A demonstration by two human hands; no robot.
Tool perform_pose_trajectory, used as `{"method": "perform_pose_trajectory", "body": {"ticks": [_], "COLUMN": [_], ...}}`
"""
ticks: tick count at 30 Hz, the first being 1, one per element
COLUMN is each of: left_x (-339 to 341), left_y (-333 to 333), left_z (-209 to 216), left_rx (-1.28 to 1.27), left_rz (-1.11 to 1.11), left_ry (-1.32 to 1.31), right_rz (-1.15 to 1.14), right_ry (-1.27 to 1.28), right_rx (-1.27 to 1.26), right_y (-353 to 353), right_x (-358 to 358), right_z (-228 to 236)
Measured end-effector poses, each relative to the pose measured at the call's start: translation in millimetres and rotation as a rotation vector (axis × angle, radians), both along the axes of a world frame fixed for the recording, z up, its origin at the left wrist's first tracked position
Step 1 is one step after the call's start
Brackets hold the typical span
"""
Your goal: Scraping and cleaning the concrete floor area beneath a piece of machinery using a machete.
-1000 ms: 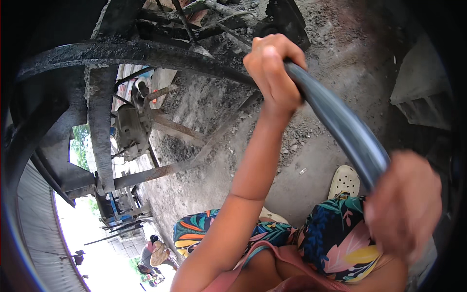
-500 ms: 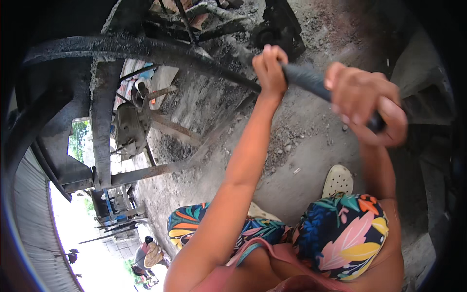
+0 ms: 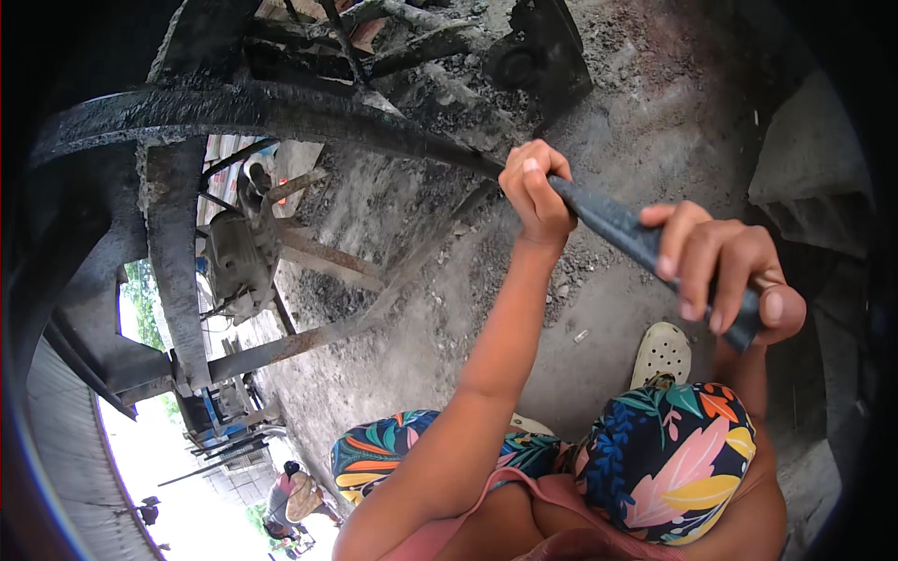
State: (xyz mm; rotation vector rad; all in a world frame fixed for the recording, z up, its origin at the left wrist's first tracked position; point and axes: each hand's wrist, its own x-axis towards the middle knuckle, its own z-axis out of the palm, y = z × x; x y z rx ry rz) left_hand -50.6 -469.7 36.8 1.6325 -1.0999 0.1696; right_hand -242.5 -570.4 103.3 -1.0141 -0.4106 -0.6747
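Observation:
A long dark bar (image 3: 613, 224), round and sooty, slants across the view and ends near my right side. My left hand (image 3: 541, 192) is wrapped tightly round it, with my arm stretched out ahead of me. At the near end my right hand (image 3: 722, 271) curls over the bar more loosely; its fingers are bent and a little apart, the thumb near the bar's tip. Beyond my left hand the bar meets or passes behind a thick curved dark beam (image 3: 271, 110); I cannot tell how they join.
Blackened metal posts (image 3: 176, 252) and a grey motor-like machine (image 3: 238, 257) stand at the left. Rubble covers the ground (image 3: 468, 271). A dark block-like part (image 3: 543, 61) lies ahead, a concrete block (image 3: 814, 154) at the right. Another person (image 3: 285, 500) is at the far lower left.
Both hands and the near end of the bar have moved down, closer to me, and slightly right. The fingers of my right hand have loosened and spread a little.

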Motion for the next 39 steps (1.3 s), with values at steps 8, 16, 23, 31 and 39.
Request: {"method": "perform_pose_trajectory", "body": {"ticks": [8,16,23,31,39], "left_x": [-16,-16,-18,-32,-25], "left_y": [17,16,15,20,31], "left_z": [-6,-7,18,39,22], "left_rx": [0.254,0.385,0.309,0.261,0.324], "left_rz": [-0.23,-0.366,-0.23,-0.251,-0.235], "left_ry": [-0.321,-0.453,-0.419,-0.511,-0.496], "right_rz": [-0.062,0.328,-0.055,-0.353,-0.22], "right_ry": [0.882,1.358,1.228,0.918,1.176], "right_rx": [-0.506,0.03,-0.103,-0.263,-0.428], "right_y": [28,80,96,93,79], "right_x": [-18,-9,11,19,8], "right_z": [-36,-101,-97,-97,-80]}}
